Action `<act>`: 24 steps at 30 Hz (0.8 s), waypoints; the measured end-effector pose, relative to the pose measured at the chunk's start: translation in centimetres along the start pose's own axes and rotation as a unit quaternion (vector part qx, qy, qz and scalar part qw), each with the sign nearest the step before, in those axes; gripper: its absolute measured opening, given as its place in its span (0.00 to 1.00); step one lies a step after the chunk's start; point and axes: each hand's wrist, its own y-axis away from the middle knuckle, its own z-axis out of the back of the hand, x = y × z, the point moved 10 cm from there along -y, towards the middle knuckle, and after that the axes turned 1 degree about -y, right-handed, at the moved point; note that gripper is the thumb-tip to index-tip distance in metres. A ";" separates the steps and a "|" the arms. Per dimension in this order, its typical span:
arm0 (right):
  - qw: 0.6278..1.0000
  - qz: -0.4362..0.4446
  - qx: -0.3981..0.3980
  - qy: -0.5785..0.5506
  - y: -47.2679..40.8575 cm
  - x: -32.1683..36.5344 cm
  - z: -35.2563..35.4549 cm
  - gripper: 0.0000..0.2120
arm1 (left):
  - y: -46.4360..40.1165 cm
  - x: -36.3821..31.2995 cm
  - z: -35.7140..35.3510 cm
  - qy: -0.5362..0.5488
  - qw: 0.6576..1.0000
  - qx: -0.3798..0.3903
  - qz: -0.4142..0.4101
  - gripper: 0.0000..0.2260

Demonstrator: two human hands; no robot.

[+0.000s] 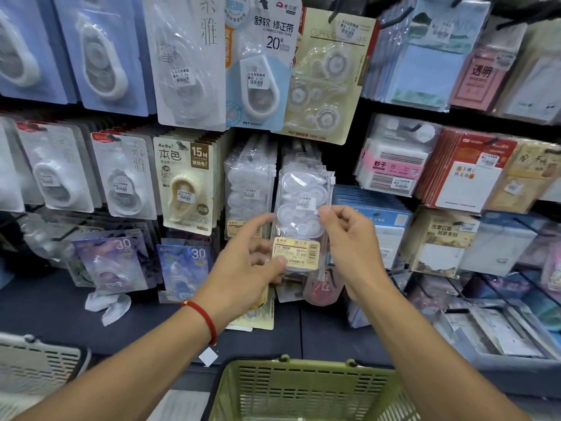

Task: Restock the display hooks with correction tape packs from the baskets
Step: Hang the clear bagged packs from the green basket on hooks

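A clear zip bag of white correction tape refills [302, 214] with a yellow label is held upright in front of the display. My left hand [249, 262] grips its lower left edge near the label. My right hand [349, 241] pinches its right edge with thumb and fingers. Behind the bag hangs a row of the same clear packs [300, 156], and another row [250, 180] hangs to its left. A green basket [303, 390] sits below my arms; its contents are hidden from view.
Carded correction tapes [185, 183] fill the hooks at left and above. Sticky notes and notepads [431, 56] hang at right. A grey basket [36, 363] is at the lower left. A crumpled white wrapper [107, 305] lies on the dark shelf.
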 end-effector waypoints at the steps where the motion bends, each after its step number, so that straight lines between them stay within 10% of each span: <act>1: 1.000 -0.004 -0.004 -0.007 -0.2 -0.1 0.2 0.12 | 0.1 -0.2 -0.1 0.003 1.000 0.002 -0.003 0.28; 12: 0.986 0.064 -0.031 0.151 -0.9 0.8 1.3 0.11 | -0.7 0.3 0.2 -0.002 1.000 0.011 0.005 0.27; 17: 0.878 0.276 -0.025 0.390 1.9 2.4 -1.1 0.21 | -1.7 0.2 2.2 -0.391 0.914 -0.032 -0.108 0.30; 24: 0.736 0.278 0.114 0.606 -2.8 -1.3 -7.7 0.37 | -3.1 -0.2 2.7 -0.497 0.850 -0.040 -0.171 0.36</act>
